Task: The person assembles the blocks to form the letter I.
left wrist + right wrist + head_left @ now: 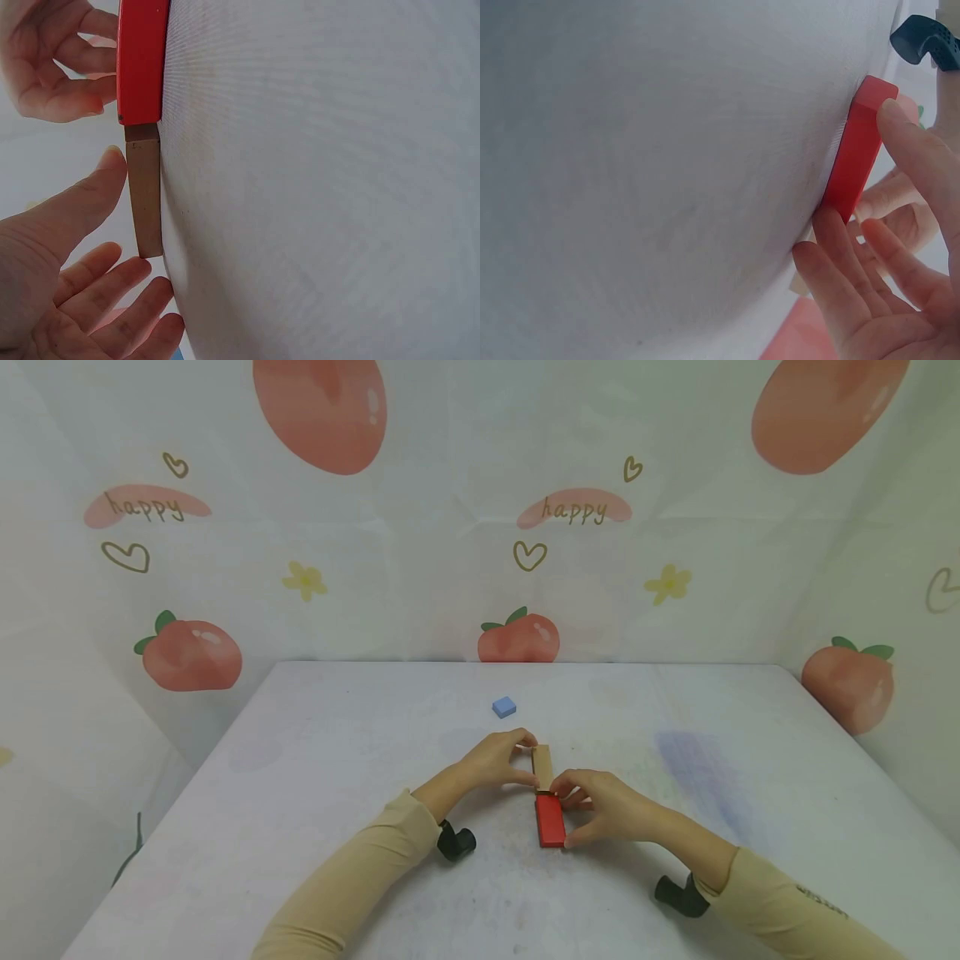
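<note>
A red block (551, 823) and a light wooden block (543, 765) lie end to end on the table, in line away from the person. My left hand (495, 760) spans the wooden block from its left side, thumb towards the near end and fingertips at the far end. On the right, my right hand (613, 806) holds the red block (855, 154) between thumb and fingers, one at each end. The left wrist view shows the wooden block (145, 199) against the end of the red block (141, 64), with a narrow dark strip at the joint.
Farther back on the white table (360, 727) sits a small blue block (504, 707). A patterned cloth (442, 518) hangs behind and at the sides. Dark camera mounts (456, 842) are worn at both wrists, close above the tabletop.
</note>
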A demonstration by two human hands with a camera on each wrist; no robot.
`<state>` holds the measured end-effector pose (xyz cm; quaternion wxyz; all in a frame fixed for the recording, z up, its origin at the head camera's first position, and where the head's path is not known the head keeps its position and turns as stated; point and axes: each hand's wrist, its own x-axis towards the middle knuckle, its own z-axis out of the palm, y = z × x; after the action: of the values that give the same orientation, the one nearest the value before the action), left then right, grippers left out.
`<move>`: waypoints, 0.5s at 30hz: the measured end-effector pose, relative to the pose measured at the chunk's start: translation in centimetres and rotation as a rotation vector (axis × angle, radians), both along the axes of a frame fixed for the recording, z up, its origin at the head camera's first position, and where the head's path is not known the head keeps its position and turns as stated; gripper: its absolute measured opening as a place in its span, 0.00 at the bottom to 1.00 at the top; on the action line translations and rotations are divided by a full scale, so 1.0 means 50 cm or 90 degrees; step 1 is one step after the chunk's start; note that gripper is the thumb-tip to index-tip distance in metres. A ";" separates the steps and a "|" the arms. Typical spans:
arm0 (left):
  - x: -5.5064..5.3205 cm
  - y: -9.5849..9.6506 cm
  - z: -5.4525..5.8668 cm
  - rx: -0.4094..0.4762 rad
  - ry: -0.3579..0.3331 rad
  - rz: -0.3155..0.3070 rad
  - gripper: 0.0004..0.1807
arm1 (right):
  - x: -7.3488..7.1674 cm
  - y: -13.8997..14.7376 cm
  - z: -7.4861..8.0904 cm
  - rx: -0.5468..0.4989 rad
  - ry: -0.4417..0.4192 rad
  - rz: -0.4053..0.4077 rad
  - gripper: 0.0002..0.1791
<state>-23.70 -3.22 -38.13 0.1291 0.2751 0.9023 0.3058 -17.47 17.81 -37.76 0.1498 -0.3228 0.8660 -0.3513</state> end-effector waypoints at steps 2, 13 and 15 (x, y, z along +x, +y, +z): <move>0.000 0.001 0.001 -0.001 -0.002 0.003 0.30 | 0.001 -0.001 0.002 0.000 0.000 -0.001 0.32; 0.000 0.001 0.000 0.003 -0.001 0.002 0.29 | -0.002 -0.002 0.001 -0.004 0.001 -0.003 0.31; 0.000 0.001 0.000 0.003 0.000 0.002 0.29 | -0.002 -0.002 0.002 -0.005 0.002 -0.003 0.31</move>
<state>-23.70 -3.15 -38.14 0.1282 0.2741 0.9018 0.3085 -17.59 17.70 -37.68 0.1460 -0.3219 0.8657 -0.3545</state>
